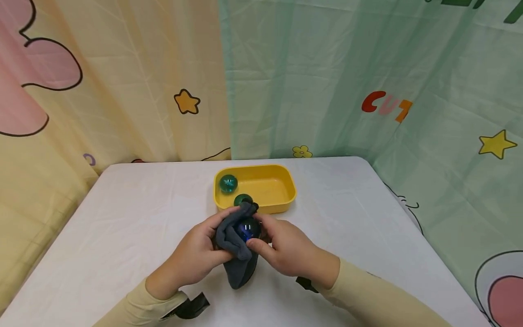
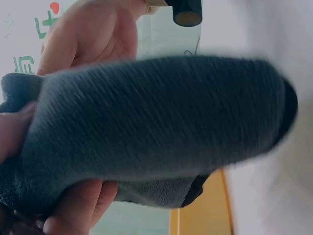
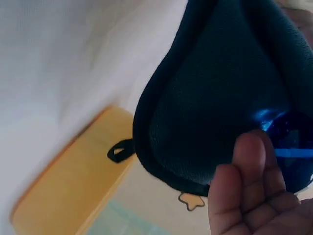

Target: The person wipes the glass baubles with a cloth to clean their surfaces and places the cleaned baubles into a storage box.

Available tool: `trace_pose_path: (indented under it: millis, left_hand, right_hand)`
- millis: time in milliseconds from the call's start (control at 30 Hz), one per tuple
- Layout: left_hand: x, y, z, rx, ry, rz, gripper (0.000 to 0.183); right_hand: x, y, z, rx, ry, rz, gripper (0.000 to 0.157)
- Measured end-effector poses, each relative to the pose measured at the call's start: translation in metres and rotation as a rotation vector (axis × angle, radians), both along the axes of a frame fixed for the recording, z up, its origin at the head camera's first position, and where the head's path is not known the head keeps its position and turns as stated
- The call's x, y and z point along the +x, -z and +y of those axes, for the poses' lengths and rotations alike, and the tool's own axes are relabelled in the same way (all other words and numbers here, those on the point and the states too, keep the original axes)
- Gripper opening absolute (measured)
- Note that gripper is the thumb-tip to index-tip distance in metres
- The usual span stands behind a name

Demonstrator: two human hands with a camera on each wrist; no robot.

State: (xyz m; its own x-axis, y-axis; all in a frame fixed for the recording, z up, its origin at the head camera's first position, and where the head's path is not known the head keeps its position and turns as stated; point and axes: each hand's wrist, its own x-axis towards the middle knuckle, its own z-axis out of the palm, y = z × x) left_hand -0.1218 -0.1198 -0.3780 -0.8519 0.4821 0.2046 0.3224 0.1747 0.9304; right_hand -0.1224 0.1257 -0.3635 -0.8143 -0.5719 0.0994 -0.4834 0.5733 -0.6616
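A dark grey cloth point(image 1: 240, 271) with a darker edging hangs between both hands over the table. My left hand point(image 1: 195, 255) grips its bunched folds, thumb on the near side; in the left wrist view the cloth point(image 2: 161, 117) covers much of that hand. A shiny, see-through blue ball point(image 1: 250, 228) sits against the cloth. My right hand point(image 1: 295, 250) holds this ball, thumb on its near side. The right wrist view shows the fingers point(image 3: 250, 161) at the ball point(image 3: 293, 154), with the spread cloth point(image 3: 215, 98) beside them and a small hanging loop point(image 3: 120, 151) on its edge.
Just beyond the hands stands a yellow tray point(image 1: 287, 205). One green ball point(image 1: 228, 183) lies at its left; another green ball point(image 1: 243, 199), partly hidden by the cloth, appears near its front side. Printed curtains point(image 1: 286, 81) surround the white-covered table point(image 1: 155, 200).
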Motion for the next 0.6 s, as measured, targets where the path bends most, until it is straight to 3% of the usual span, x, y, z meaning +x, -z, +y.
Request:
trace_pose_path:
  millis: [67, 167, 267, 333, 400, 600]
  left_hand:
    - [-0.0011, 0.0003, -0.0014, 0.010, -0.010, 0.013, 0.080]
    - [-0.0018, -0.0003, -0.0031, 0.031, -0.008, 0.006, 0.079]
    - [-0.0012, -0.0018, -0.0034, 0.040, 0.003, -0.023, 0.079]
    - [-0.0003, -0.0026, -0.0028, 0.041, 0.013, -0.039, 0.079]
    - [0.0005, -0.0027, -0.0022, 0.037, 0.022, -0.049, 0.079]
    - [0.0019, -0.0013, 0.0000, -0.006, 0.023, -0.058, 0.079]
  right_hand:
    - [0.0004, -0.0024, 0.0001, 0.043, -0.028, 0.036, 0.064]
    - [0.0002, -0.0050, 0.0006, 0.156, -0.065, 0.179, 0.072]
    - [-0.0007, -0.0058, 0.0014, 0.242, -0.085, 0.353, 0.071]
    - [-0.0017, -0.0051, 0.0029, 0.249, -0.086, 0.419, 0.068]
    - [-0.0024, -0.0053, 0.0041, 0.221, -0.089, 0.372, 0.066]
    - [-0.0035, -0.0018, 0.0023, 0.017, -0.035, -0.056, 0.042]
